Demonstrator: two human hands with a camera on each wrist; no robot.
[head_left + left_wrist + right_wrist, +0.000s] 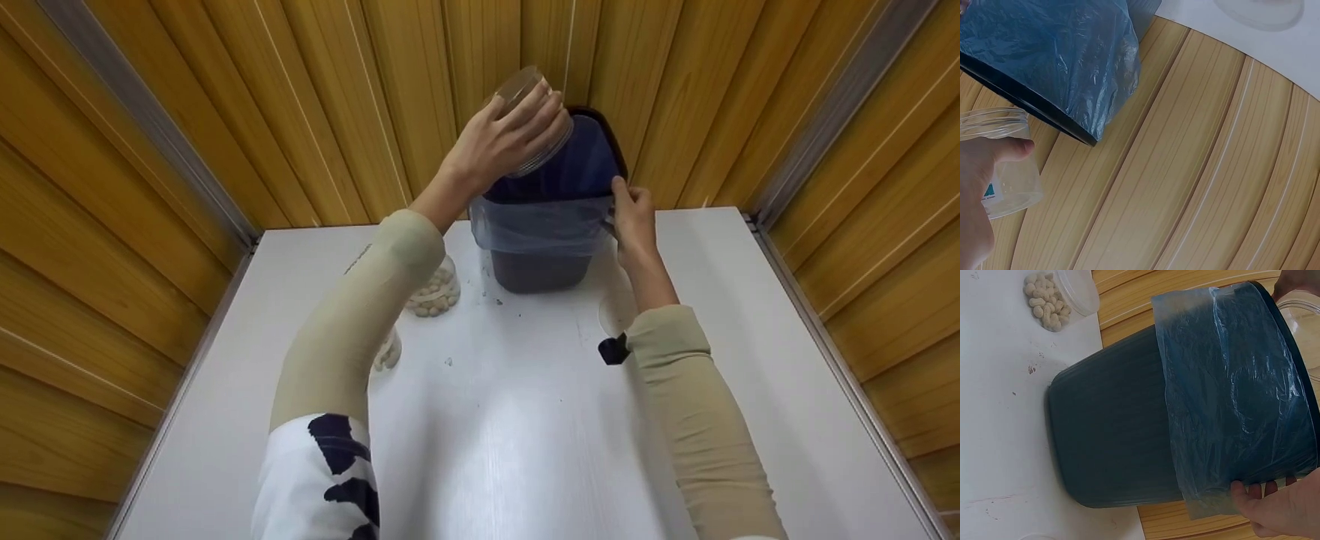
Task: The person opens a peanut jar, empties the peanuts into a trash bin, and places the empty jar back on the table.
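Observation:
My left hand point(510, 139) grips a clear jar point(1019, 177), held tilted with its mouth toward a dark bin point(541, 271). A translucent blue bag point(1230, 394) lines the bin and folds down over its outside. In the right wrist view my right hand point(1283, 509) holds the bin's rim through the bag, thumb on the outer side. The bin leans on the white table. In the left wrist view the jar looks see-through, with a small label on its side and no contents visible.
A clear container of peanuts point(1047, 304) stands left of the bin, and another container point(388, 351) is partly behind my left sleeve. Small crumbs point(1031, 370) are scattered on the white table point(495, 450). A round clear piece point(615, 311) lies near my right sleeve. Wood-look walls point(360, 97) enclose the table.

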